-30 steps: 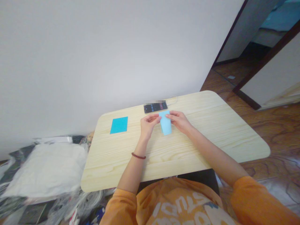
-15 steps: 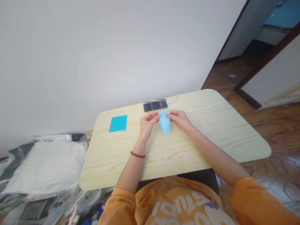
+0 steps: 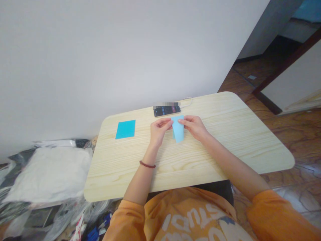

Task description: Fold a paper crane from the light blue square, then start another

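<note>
Our left hand point(image 3: 158, 131) and our right hand point(image 3: 194, 128) are both closed in a light pinch on a pale blue paper point(image 3: 178, 130), gripping it from either side near its upper edge. The fingertips point(image 3: 170, 123) of the left hand and those of the right nearly meet across the paper, which sits between the hands. It looks folded, with a second layer showing along its lower left edge, and we cannot tell whether its lower end touches the worktop point(image 3: 215, 152).

Just beyond the hands, a black smartphone point(image 3: 167, 111) lies on the worktop with its screen lit, its far edge blurred out. A white cable point(image 3: 187, 102) runs from it toward the right. Left of our left hand, a teal paper square point(image 3: 125, 129) lies flat, apart from the hands.

A dark red bead bracelet point(image 3: 147, 164) circles our left wrist, and orange sleeves point(image 3: 273, 214) cover our forearms nearer the body. Further left, below the worktop, a white bag point(image 3: 50, 174) lies among plastic wrapping. Off to the right is a brown wood-patterned floor point(image 3: 288, 144).
</note>
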The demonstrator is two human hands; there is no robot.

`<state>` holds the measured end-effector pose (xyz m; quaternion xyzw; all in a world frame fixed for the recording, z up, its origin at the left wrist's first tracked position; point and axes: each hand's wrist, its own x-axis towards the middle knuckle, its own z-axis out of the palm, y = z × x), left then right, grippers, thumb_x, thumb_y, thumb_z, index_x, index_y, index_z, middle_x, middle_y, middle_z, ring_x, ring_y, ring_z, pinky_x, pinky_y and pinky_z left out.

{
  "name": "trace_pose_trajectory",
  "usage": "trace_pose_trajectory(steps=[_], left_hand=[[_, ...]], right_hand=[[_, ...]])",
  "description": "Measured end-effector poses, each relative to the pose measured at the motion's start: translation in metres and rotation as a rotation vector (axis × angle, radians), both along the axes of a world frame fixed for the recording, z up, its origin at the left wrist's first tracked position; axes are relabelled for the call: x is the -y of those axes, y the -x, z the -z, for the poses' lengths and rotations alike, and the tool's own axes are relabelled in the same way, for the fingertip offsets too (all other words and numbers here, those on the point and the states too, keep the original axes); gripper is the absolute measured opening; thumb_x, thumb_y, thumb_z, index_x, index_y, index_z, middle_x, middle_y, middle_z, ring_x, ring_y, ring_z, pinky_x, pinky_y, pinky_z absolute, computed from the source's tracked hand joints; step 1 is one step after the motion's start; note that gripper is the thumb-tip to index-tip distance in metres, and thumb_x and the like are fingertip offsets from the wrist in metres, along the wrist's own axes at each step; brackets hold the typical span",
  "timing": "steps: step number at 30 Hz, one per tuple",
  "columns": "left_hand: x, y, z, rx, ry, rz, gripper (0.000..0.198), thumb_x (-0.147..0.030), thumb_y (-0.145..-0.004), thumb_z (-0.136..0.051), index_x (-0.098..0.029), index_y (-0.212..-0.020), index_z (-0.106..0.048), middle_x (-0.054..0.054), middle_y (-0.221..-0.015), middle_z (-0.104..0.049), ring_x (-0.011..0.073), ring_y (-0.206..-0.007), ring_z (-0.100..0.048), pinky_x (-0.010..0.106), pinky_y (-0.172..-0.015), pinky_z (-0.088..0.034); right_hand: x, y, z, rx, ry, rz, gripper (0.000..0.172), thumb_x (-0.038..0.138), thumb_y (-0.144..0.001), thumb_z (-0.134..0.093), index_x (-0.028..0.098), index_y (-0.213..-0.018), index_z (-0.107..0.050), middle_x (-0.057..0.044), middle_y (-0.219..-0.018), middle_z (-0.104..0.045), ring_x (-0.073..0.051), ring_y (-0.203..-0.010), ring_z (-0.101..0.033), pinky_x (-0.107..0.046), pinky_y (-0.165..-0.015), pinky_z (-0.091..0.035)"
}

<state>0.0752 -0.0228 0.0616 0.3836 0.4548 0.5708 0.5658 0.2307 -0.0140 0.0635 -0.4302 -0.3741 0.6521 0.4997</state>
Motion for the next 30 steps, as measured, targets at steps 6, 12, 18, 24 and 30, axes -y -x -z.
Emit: trace_pose_trajectory(steps=[6, 12, 18, 24, 30], left_hand=[[0.0, 0.0, 0.0, -0.004, 0.011, 0.006, 0.031, -0.034, -0.053, -0.083, -0.015, -0.076, -0.072, 0.005, -0.072, -0.071, 0.0125, -0.063, -0.065, 0.026, -0.063, -0.055], [0.001, 0.001, -0.004, 0.067, 0.052, 0.062, 0.032, -0.033, -0.051, -0.084, -0.016, -0.075, -0.071, 0.003, -0.071, -0.071, 0.0114, -0.063, -0.065, 0.024, -0.065, -0.054], [0.002, 0.006, -0.007, 0.141, 0.055, 0.217, 0.04, -0.033, -0.054, -0.083, -0.023, -0.09, -0.072, 0.001, -0.082, -0.071, 0.0128, -0.072, -0.066, 0.025, -0.069, -0.053], [0.005, 0.008, -0.009, 0.172, 0.038, 0.288, 0.04, -0.035, -0.053, -0.084, -0.024, -0.09, -0.071, 0.002, -0.087, -0.071, 0.0184, -0.084, -0.067, 0.032, -0.079, -0.054], [0.006, 0.008, -0.01, 0.173, 0.06, 0.304, 0.04, -0.038, -0.051, -0.085, -0.023, -0.086, -0.071, 0.003, -0.083, -0.071, 0.0189, -0.082, -0.067, 0.034, -0.081, -0.054]], right_hand=[[0.001, 0.0, -0.001, 0.01, -0.004, 0.015, 0.027, 0.036, -0.05, -0.084, 0.017, -0.066, -0.071, -0.003, -0.072, -0.071, -0.013, -0.066, -0.062, -0.029, -0.071, -0.05], [0.003, -0.001, -0.003, -0.001, -0.002, -0.002, 0.028, 0.036, -0.049, -0.084, 0.017, -0.064, -0.07, -0.002, -0.07, -0.07, -0.013, -0.063, -0.061, -0.029, -0.069, -0.05], [0.008, 0.0, -0.011, -0.043, 0.034, -0.066, 0.029, 0.036, -0.05, -0.084, 0.017, -0.066, -0.071, -0.002, -0.071, -0.069, -0.013, -0.065, -0.061, -0.03, -0.072, -0.049], [0.011, 0.0, -0.016, -0.073, 0.064, -0.135, 0.029, 0.036, -0.05, -0.084, 0.017, -0.066, -0.071, -0.002, -0.071, -0.069, -0.013, -0.065, -0.061, -0.03, -0.072, -0.049], [0.011, -0.001, -0.015, -0.093, 0.076, -0.179, 0.029, 0.036, -0.05, -0.084, 0.017, -0.068, -0.072, -0.003, -0.071, -0.069, -0.012, -0.064, -0.06, -0.029, -0.07, -0.049]])
